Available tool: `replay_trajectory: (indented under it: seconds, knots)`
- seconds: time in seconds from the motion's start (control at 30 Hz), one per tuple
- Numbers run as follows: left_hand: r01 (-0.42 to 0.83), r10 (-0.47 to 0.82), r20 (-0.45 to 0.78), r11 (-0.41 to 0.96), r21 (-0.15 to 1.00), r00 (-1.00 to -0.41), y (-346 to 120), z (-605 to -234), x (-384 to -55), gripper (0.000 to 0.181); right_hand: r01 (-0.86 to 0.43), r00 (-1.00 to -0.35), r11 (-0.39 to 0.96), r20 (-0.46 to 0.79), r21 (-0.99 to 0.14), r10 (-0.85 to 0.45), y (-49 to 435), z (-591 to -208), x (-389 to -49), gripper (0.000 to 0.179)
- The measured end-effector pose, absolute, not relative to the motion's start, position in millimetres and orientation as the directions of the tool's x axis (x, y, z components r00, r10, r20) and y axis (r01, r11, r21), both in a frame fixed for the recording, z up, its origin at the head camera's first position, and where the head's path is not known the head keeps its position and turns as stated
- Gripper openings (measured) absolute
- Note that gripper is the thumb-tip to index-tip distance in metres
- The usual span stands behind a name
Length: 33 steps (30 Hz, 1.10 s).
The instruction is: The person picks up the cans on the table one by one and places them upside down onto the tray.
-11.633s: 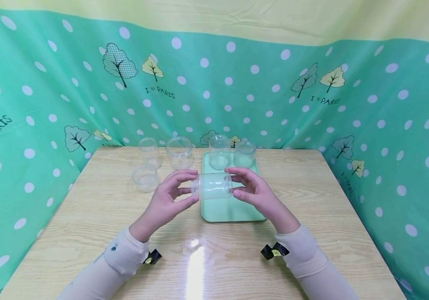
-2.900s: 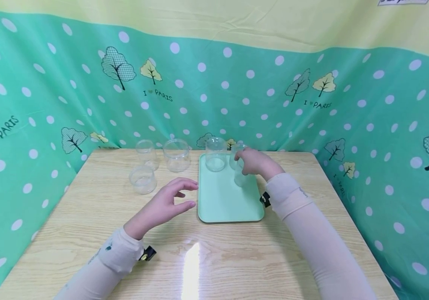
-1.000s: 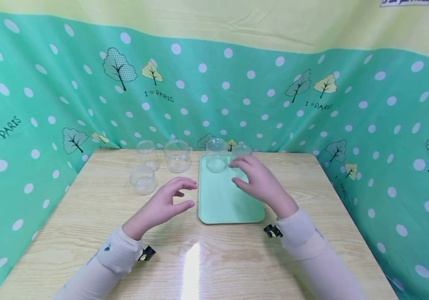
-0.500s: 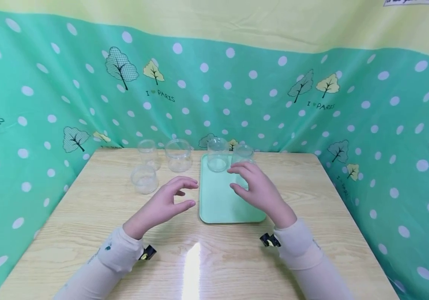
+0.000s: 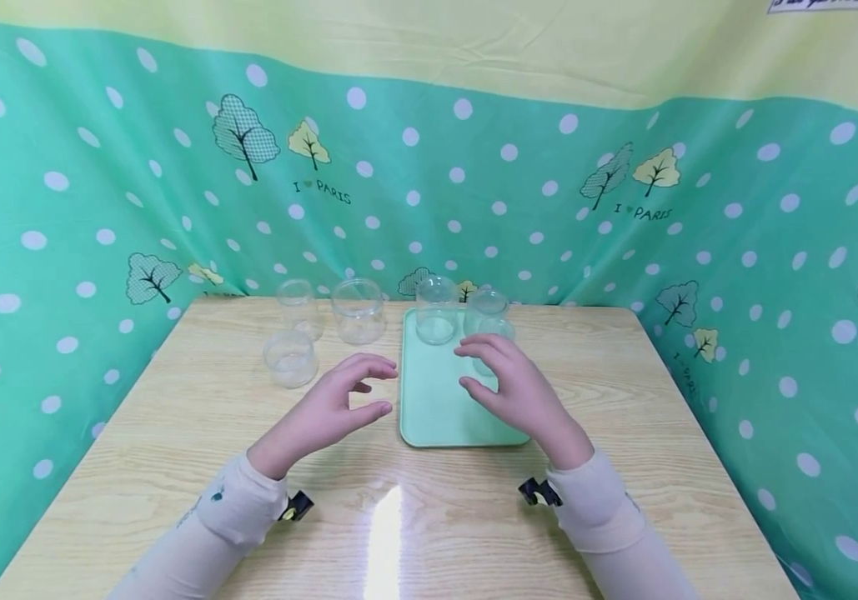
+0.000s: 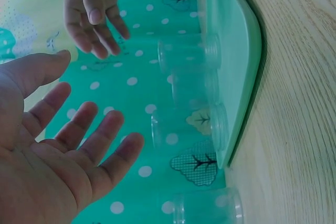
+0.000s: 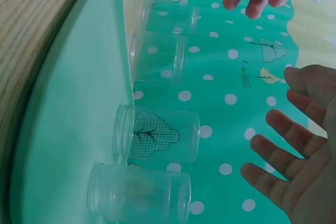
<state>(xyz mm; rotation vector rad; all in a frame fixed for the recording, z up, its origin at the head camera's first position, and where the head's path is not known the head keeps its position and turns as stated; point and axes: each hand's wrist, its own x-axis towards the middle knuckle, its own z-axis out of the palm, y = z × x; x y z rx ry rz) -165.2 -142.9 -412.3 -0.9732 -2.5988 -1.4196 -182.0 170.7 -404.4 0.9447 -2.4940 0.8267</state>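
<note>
My left hand (image 5: pixel 334 404) hovers by the left edge of the green tray (image 5: pixel 439 421), fingers relaxed and spread, holding nothing. Over the tray's right side my right hand (image 5: pixel 514 383) is also loosely spread and holds nothing. Just beyond its fingers stands a clear jar (image 5: pixel 499 327), partly hidden by that hand in the head view. Behind it are another clear jar (image 5: pixel 484 302) and, to the left, a taller-looking clear jar (image 5: pixel 436 308). The right wrist view shows a threaded neck (image 7: pixel 97 188) down against the tray.
Left of the tray, three more clear jars stand on the wooden table: a wide jar (image 5: pixel 358 312), a narrower jar (image 5: pixel 298 308) and a low jar (image 5: pixel 290 358) in front. A green polka-dot curtain (image 5: pixel 413 167) rises behind the table and along both sides.
Earlier both hands held one jar sideways above the tray. The right hand then stood it at the tray's right, let go and drew back toward me. Lately the left hand has barely moved.
</note>
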Motion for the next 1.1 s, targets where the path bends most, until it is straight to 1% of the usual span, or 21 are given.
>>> replay_trajectory:
  seconds: [0.3, 0.43, 0.67, 0.93, 1.1]
  knots:
    - [0.544, 0.506, 0.324, 0.380, 0.748, -0.799, -140.4, -411.1, -164.0, 0.040, -0.702, -0.703, 0.594, 0.514, -0.392, -0.492, 171.0, -403.8, -178.8, 0.040]
    - [0.558, 0.511, 0.335, 0.381, 0.737, -0.791, -139.1, -409.7, -164.5, 0.041, -0.696, -0.709, 0.602, 0.507, -0.392, -0.489, 171.2, -402.9, -177.5, 0.040]
    - [0.561, 0.532, 0.317, 0.395, 0.727, -0.785, -138.2, -410.2, -165.2, 0.040, -0.684, -0.721, 0.610, 0.495, -0.401, -0.484, 170.5, -401.2, -176.0, 0.042]
    - [0.552, 0.528, 0.290, 0.447, 0.704, -0.798, -143.8, -411.6, -165.9, 0.043, -0.706, -0.700, 0.591, 0.514, -0.390, -0.496, 168.9, -400.5, -175.4, 0.043]
    - [0.562, 0.543, 0.271, 0.491, 0.665, -0.795, -149.9, -409.5, -167.7, 0.045, -0.704, -0.703, 0.593, 0.507, -0.391, -0.499, 168.4, -399.8, -174.4, 0.043]
